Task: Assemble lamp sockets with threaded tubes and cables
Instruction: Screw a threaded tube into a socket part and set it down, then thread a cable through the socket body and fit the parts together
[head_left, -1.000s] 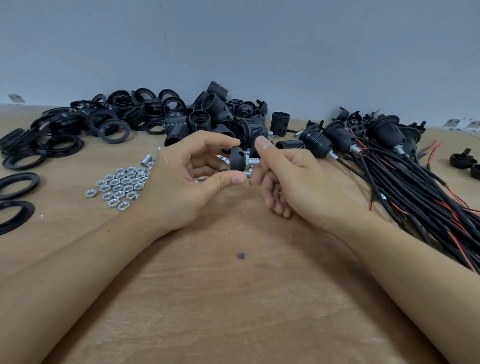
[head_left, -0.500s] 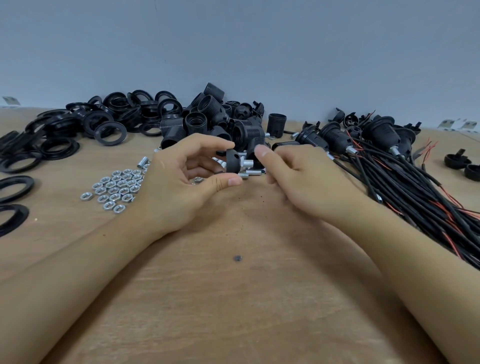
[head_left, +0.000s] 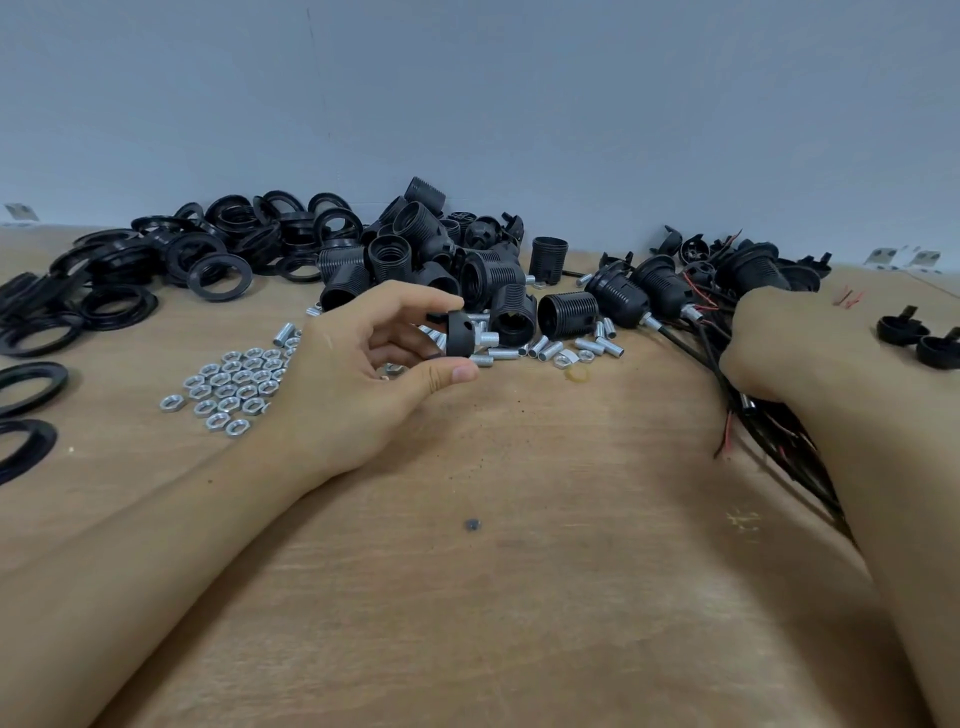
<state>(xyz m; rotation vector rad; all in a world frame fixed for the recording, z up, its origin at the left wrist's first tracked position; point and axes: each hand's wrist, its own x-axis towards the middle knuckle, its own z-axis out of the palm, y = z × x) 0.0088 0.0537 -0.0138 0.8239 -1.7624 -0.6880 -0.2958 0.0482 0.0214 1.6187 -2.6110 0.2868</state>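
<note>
The left hand (head_left: 358, 374) holds a black socket cap (head_left: 461, 333) pinched between forefinger and thumb, just above the table (head_left: 519, 597) near its middle, with a short threaded tube (head_left: 487, 339) standing out of the cap toward three o'clock. Half a second ago the right hand was right against that cap, fingers on the tube — now the right hand (head_left: 779, 343) has swung away to about three o'clock and lies on the cables (head_left: 779, 441), fingers curled down into the bundle; whether they already grip one cable I cannot tell. I take it the tube is seated and the next step is feeding a cable through it. Loose tubes (head_left: 587, 345) lie at twelve o'clock of the cap, before the heap of socket bodies (head_left: 415, 254), and the nuts (head_left: 228, 387) sit at nine o'clock.
</note>
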